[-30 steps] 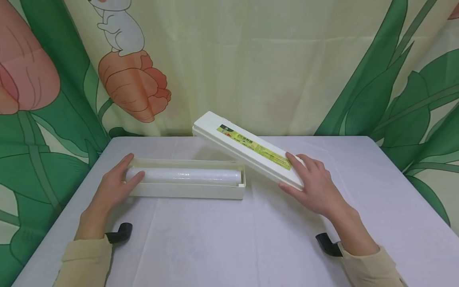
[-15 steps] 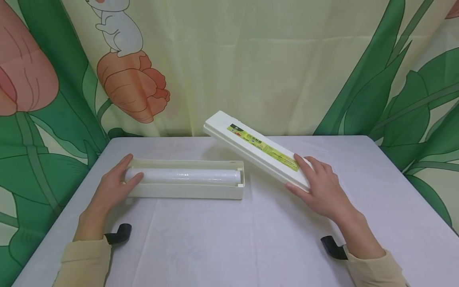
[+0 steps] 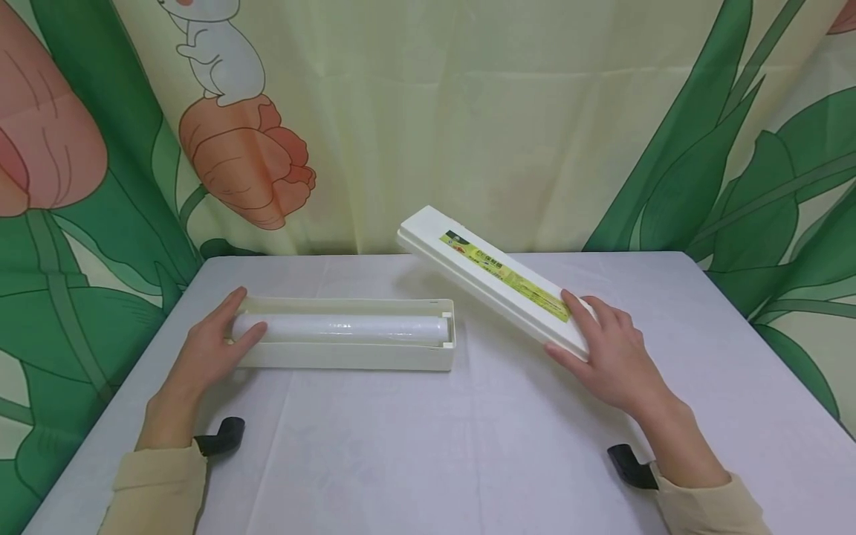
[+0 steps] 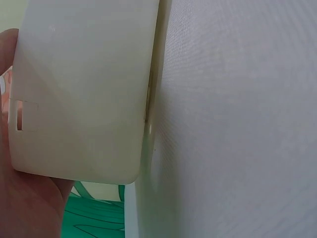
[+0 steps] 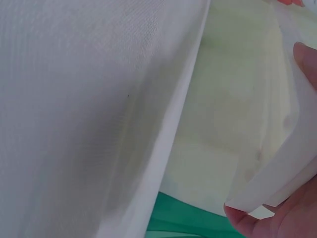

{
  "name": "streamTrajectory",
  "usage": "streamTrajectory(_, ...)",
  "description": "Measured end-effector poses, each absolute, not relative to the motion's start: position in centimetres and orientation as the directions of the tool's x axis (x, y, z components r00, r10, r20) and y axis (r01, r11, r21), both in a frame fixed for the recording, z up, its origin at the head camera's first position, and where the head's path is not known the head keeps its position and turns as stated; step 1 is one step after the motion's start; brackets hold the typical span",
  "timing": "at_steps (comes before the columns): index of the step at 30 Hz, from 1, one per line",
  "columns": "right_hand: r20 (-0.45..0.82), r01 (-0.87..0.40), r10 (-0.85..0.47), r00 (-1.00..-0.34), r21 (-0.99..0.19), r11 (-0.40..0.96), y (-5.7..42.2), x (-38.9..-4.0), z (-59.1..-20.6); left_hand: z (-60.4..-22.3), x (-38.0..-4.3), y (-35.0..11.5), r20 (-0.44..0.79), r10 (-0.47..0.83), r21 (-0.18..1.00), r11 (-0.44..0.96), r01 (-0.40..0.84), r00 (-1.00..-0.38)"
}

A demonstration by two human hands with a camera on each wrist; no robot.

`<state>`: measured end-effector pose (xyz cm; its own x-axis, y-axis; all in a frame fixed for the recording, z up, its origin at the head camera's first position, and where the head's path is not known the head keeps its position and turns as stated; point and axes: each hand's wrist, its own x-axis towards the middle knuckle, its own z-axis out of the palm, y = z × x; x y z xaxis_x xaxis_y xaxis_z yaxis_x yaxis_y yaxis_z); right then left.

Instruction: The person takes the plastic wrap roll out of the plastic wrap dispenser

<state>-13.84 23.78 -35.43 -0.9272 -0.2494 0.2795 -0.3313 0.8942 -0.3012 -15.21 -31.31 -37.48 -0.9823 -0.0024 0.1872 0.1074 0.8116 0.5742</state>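
Note:
A long white box (image 3: 348,357) lies on the table in the head view, its open top showing a roll of plastic wrap (image 3: 351,328). My left hand (image 3: 209,355) grips the box's left end, thumb over the front rim and fingers at the back. In the left wrist view the box's plain side (image 4: 84,104) fills much of the picture. To the right, my right hand (image 3: 618,362) holds the near end of the white lid (image 3: 483,281), which bears a yellow-green label. The lid slants up and away to the left, above the table. In the right wrist view the lid (image 5: 285,161) sits between thumb and fingers.
A white cloth covers the table (image 3: 401,453). Behind its far edge hangs a printed curtain (image 3: 455,134) with leaves, tulips and a white animal. Black curved pieces (image 3: 224,437) stick out at both cuffs.
My right hand has carried the lid rightward, away from the box's right end. The left hand and the box have stayed in place.

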Motion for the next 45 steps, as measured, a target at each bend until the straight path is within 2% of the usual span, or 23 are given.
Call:
streamTrajectory(21,0.282,-0.315,-0.232,-0.931,-0.299,0.901,24.8,-13.7,-35.1,-37.6,-15.2,-31.4,0.168,-0.006,0.581,0.808,0.094,-0.986)
streamTrajectory(45,0.194,-0.214,-0.159,-0.968,-0.304,0.928,26.1,-14.0,-35.9,-37.5,-15.3,-31.5,0.17,0.004,0.58,0.808,0.104,-0.985)
